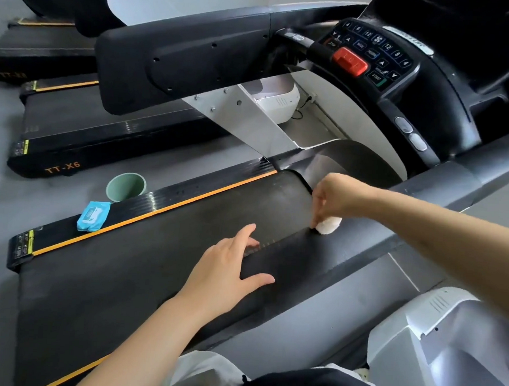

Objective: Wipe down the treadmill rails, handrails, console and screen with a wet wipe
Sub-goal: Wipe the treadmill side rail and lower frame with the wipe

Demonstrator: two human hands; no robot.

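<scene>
The left hand point(228, 268) lies flat on the treadmill belt point(125, 274), fingers straight and spread, thumb splayed out toward the near side rail, its bare forearm running back to the lower edge of view. The right hand point(334, 198) reaches in from the right, farther up the belt, wrist bent downward, fingertips bunched and pinching a white wet wipe point(328, 225) against the belt's right edge.

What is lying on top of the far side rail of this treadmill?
A blue wipes pack lies on the far side rail. A green cup shows behind it; its base is hidden.
</scene>
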